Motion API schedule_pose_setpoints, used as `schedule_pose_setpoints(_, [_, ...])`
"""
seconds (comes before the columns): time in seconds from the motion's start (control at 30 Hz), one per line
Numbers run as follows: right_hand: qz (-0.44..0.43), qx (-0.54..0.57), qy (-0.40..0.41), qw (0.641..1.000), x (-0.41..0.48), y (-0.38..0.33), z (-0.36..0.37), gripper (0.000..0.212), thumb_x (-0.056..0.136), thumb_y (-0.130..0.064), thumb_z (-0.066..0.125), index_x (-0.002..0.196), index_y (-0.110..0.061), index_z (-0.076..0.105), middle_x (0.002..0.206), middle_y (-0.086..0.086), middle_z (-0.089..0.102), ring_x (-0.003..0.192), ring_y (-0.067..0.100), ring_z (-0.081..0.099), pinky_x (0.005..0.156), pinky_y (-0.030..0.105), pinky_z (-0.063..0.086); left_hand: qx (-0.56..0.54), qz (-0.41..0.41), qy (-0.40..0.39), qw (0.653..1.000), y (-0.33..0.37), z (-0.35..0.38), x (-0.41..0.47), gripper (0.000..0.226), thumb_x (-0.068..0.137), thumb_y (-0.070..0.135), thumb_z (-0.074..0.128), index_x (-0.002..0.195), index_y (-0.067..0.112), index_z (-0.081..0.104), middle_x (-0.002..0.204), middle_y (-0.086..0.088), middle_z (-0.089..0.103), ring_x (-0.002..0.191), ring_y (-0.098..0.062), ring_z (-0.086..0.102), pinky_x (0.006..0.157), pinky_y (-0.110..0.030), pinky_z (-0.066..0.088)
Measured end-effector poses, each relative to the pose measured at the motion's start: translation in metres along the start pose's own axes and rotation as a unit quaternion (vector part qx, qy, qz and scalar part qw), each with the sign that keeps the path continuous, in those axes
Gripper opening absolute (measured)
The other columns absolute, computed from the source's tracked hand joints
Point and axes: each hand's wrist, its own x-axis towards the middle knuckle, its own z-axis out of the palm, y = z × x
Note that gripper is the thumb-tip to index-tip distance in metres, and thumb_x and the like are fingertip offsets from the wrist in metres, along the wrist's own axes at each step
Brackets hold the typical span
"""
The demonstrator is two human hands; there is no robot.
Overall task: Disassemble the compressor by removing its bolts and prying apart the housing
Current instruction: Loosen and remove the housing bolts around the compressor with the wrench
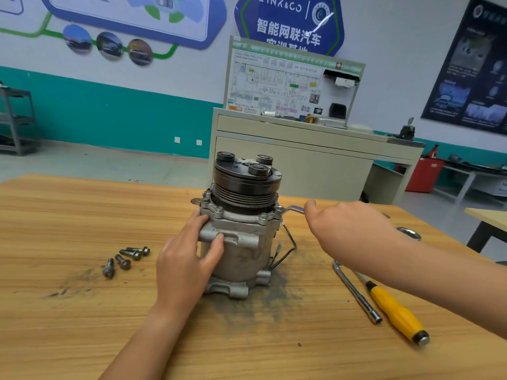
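The compressor (241,237) is standing upright mid-way along the worktop (82,215). I'm bracing it with my left hand (186,259), fingers (198,219) curled round it, while my right hand (343,226) is gripping the wrench (293,209) on a flange bolt (279,209). I judge this is still bolt removal, and the next move needs steady turning. Four loose bolts (126,259) are lying to the left.

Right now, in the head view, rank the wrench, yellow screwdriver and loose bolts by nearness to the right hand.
1. Wrench, held in the right hand.
2. Yellow screwdriver, lying right, nearer the person.
3. Loose bolts, left of the compressor.
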Motion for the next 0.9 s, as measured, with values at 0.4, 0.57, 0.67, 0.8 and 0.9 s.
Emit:
schedule_pose_setpoints(0.4, [-0.060,0.079,0.085,0.991,0.066,0.027,0.041,0.028,0.092,-0.001,0.041,0.119,-0.008,0.045,0.102,0.008,0.060,0.093,0.024,0.058,0.086,0.032,0.042,-0.014,-0.022,-0.010,1.000,0.002,0.000,0.001,0.041,0.077,0.023,0.061,0.111,0.001,0.065,0.127,-0.011,0.059,0.101,-0.033,0.064,0.084,-0.037,0.044])
schedule_pose_setpoints(0.57, [-0.043,0.161,0.204,0.965,0.082,0.010,0.051,0.025,0.085,0.009,0.049,0.108,0.008,0.060,0.105,0.025,0.065,0.098,0.036,0.062,0.093,0.045,0.044,-0.017,-0.028,-0.016,0.999,0.002,-0.001,0.001,0.042,0.078,0.024,0.061,0.113,0.001,0.064,0.128,-0.010,0.058,0.102,-0.033,0.063,0.087,-0.039,0.044])
schedule_pose_setpoints(0.67, [0.045,0.293,0.269,0.917,0.062,0.014,0.047,0.015,0.089,0.001,0.053,0.101,0.006,0.061,0.078,0.019,0.064,0.069,0.032,0.062,0.061,0.039,0.048,-0.022,-0.028,-0.016,0.999,0.004,-0.001,0.001,0.042,0.078,0.024,0.061,0.113,0.000,0.064,0.128,-0.011,0.058,0.102,-0.034,0.063,0.087,-0.045,0.047])
schedule_pose_setpoints(0.8, [0.105,0.415,0.193,0.883,0.025,0.017,0.042,0.026,0.099,-0.023,0.036,0.120,-0.012,0.047,0.059,-0.001,0.051,0.049,0.016,0.049,0.045,0.031,0.037,-0.027,-0.027,-0.012,0.999,0.002,-0.001,0.000,0.041,0.079,0.021,0.063,0.113,-0.001,0.063,0.129,-0.012,0.057,0.106,-0.032,0.062,0.088,-0.046,0.047])
schedule_pose_setpoints(0.9, [0.080,0.365,0.092,0.923,-0.004,0.010,0.046,0.031,0.098,-0.028,0.036,0.128,-0.024,0.044,0.064,-0.005,0.052,0.057,0.014,0.052,0.049,0.030,0.041,-0.033,-0.027,-0.009,0.999,0.000,0.001,0.000,0.038,0.080,0.014,0.068,0.115,0.000,0.063,0.131,-0.012,0.055,0.110,-0.024,0.057,0.091,-0.044,0.045])
